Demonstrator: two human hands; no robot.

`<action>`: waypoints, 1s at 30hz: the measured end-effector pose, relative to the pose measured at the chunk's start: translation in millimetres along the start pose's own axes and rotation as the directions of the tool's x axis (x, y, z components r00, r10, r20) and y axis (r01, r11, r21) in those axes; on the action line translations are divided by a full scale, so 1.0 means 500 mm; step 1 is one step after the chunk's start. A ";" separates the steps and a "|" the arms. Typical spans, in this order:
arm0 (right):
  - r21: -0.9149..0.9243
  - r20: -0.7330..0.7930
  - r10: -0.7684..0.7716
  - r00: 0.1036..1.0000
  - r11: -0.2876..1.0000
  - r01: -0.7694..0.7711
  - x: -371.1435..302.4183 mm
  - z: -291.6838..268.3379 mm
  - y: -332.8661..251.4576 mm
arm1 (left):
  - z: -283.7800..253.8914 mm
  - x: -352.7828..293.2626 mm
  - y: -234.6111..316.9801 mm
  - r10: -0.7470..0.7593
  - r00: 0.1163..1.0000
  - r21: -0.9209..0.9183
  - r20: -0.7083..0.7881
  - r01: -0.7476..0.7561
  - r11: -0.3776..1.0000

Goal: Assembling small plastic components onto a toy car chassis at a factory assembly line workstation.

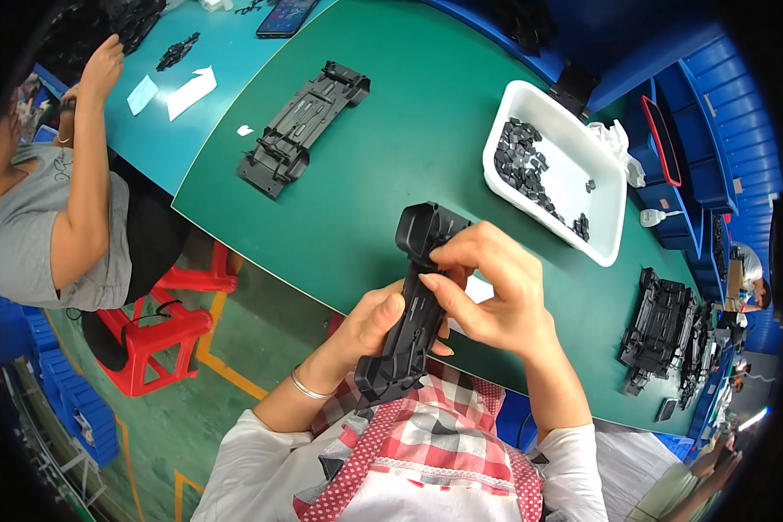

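Note:
A black plastic toy-car chassis [418,317] is held tilted over the near edge of the green table. My left hand [370,326] is wrapped round its side, thumb along the edge. Over the chassis's upper half, my right hand [496,296] is closed, with thumb and index fingertip pressed together at its edge. Whether a small part sits between those fingertips is hidden. A second black chassis [303,130] lies flat on the table, further off to the left.
A white tub [613,209] with several small black pieces stands to the right. Stacked black chassis [657,322] lie at the far right. A co-worker [70,209] sits at the left near a red stool [152,339]. Blue bins [670,209] line the right side.

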State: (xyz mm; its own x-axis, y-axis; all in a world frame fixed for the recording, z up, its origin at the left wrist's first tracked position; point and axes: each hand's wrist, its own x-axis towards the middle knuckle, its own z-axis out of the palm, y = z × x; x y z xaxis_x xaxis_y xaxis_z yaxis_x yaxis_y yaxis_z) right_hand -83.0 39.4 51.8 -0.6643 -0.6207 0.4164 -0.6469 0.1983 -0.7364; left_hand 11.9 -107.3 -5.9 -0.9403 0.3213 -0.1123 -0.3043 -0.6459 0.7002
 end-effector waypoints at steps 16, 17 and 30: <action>-0.080 -0.073 -0.276 0.958 0.960 0.270 -0.081 -0.079 -0.119 | -0.001 -0.017 -0.047 -0.068 0.988 -0.151 0.138 0.089 0.984; 0.153 -0.159 -0.322 0.933 0.926 0.346 -0.095 -0.081 -0.124 | 0.012 -0.016 -0.049 -0.102 0.977 -0.374 0.186 0.167 0.913; 0.830 -0.308 -0.316 0.897 0.372 0.416 -0.151 -0.169 -0.237 | 0.064 -0.009 -0.081 -0.072 0.943 -0.525 0.324 0.243 0.816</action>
State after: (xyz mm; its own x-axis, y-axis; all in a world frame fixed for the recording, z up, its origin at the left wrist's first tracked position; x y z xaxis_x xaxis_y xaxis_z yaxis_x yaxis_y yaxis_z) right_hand 12.1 127.0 152.6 -0.5068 -0.3864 0.7706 -0.2055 -0.8140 -0.5433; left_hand 33.3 -60.4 -11.5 -0.8156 0.5741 0.0724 -0.5566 -0.8125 0.1734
